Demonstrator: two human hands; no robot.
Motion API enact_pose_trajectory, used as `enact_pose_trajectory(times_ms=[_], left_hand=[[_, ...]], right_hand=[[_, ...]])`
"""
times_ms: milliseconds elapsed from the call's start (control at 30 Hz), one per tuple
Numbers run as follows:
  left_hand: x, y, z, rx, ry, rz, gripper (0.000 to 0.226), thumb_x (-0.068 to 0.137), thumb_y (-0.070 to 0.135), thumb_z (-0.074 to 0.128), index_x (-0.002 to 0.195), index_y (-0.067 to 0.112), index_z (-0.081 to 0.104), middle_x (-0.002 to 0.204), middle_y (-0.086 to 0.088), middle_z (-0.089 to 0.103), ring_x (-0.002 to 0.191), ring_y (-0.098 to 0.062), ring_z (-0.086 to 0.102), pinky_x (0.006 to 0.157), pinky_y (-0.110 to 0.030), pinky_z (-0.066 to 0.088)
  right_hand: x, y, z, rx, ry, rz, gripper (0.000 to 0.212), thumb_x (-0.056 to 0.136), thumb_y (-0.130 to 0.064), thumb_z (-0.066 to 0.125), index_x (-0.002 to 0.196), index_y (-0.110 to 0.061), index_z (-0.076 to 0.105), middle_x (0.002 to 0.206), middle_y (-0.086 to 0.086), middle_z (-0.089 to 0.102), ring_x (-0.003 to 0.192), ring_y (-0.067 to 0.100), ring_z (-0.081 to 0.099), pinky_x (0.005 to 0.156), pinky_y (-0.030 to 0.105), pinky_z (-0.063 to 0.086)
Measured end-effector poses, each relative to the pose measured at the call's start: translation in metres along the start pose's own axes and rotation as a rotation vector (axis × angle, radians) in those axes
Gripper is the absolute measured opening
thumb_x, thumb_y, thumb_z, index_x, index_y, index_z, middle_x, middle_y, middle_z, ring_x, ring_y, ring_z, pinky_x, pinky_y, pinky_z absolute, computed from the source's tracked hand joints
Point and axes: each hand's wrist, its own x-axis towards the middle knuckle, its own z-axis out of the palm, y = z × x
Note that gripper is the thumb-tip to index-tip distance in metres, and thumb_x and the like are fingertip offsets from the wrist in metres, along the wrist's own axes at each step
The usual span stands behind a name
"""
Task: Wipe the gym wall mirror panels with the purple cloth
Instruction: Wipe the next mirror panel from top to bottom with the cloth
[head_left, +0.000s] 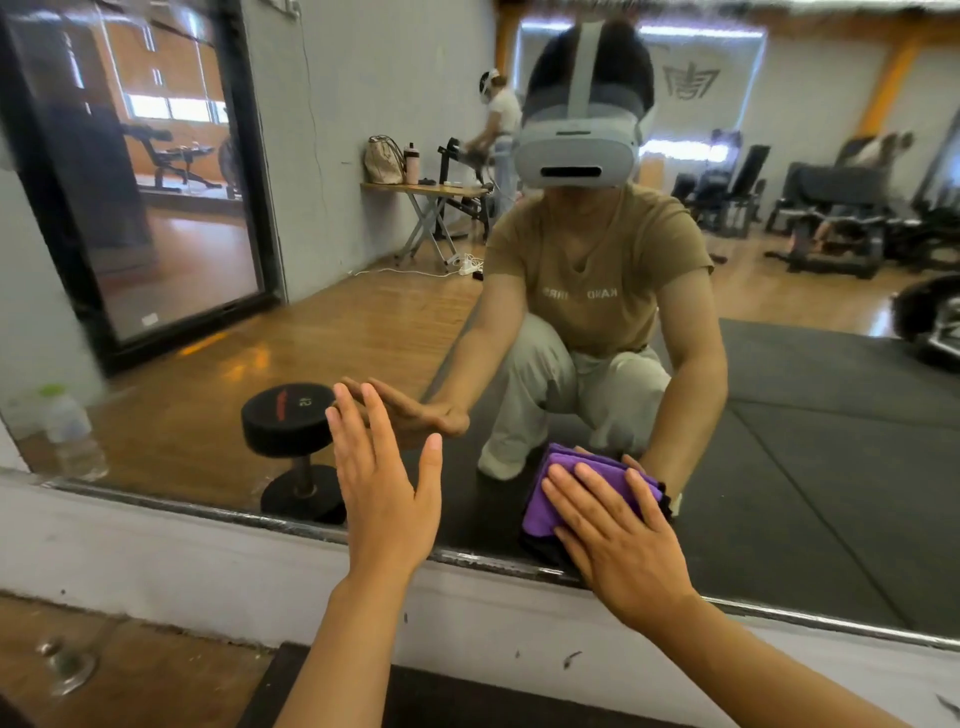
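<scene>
The purple cloth (587, 486) is folded into a thick pad and is pressed flat against the mirror (779, 415), low down in the panel, just above the bottom edge strip (311, 527). It's covered by the right hand (615, 540), whose fingers (566, 499) are laid out straight and a bit fanned over the cloth, so the grip there is spread, not curled or pinching. Some darker fabric can be seen poking out below and to the right of the purple part.

The left hand (382, 486) is held up flat just beside it to the left, fingers straight and close together, thumb stuck out to the side. Whether the palm is actually touching the glass can't be told for sure, though the fingertips appear to meet their reflection. Nothing is held in it.

Below the mirror a white wall strip (156, 561) is seen, scuffed in places, and under that a wooden floor (130, 665) with a black mat (467, 696) near the arms.

In the reflection, a crouching person in a tan t-shirt and light trousers is shown with a grey headset on. A black dumbbell (291, 447) stands on end on the wood floor, left of the left hand. A clear plastic bottle (70, 431) with a green cap is reflected at the far left, blurred. Further back, a folding counter (426, 189) with a bag and a pink bottle on it is seen against the grey wall, plus a second person and black gym benches.
</scene>
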Motion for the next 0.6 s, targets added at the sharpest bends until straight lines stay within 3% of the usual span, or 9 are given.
enact_pose_trajectory(times_ms=[233,333,500,600], left_hand=[[-0.008,0.007,0.006,-0.032,-0.006,0.01,0.091,0.088,0.066,0.035,0.149,0.038,-0.027,0.153,0.016,-0.043,0.142,-0.004,-0.036,0.121,-0.039,-0.003],[-0.013,0.007,0.011,-0.029,0.006,0.044,0.091,0.089,0.067,0.034,0.145,0.046,-0.034,0.154,0.017,-0.043,0.143,-0.005,-0.038,0.121,-0.04,-0.004],[-0.017,0.014,0.02,-0.012,0.05,0.128,0.084,0.096,0.062,0.036,0.152,0.048,-0.025,0.16,0.014,-0.036,0.148,-0.009,-0.03,0.12,-0.045,0.003],[-0.02,0.021,0.026,0.012,0.039,0.177,0.083,0.098,0.062,0.037,0.155,0.044,-0.02,0.162,0.011,-0.033,0.149,-0.01,-0.029,0.119,-0.046,0.003]], right_hand=[[-0.05,0.028,0.007,-0.054,-0.132,-0.23,0.054,0.11,-0.028,0.0,0.163,-0.016,0.0,0.17,0.001,-0.006,0.157,0.019,-0.003,0.126,0.042,-0.007],[-0.051,0.052,-0.002,-0.084,-0.089,-0.267,0.053,0.11,-0.028,0.0,0.162,-0.016,0.0,0.17,-0.001,-0.005,0.156,0.018,-0.003,0.126,0.04,-0.006],[0.002,0.097,-0.04,-0.079,0.197,-0.006,0.055,0.111,-0.032,0.023,0.162,-0.015,0.012,0.17,-0.002,0.003,0.156,0.016,0.006,0.126,0.042,0.004],[0.021,0.106,-0.054,-0.037,0.231,0.1,0.059,0.108,-0.031,0.03,0.162,-0.013,0.015,0.17,-0.001,0.005,0.157,0.019,0.006,0.126,0.046,0.002]])
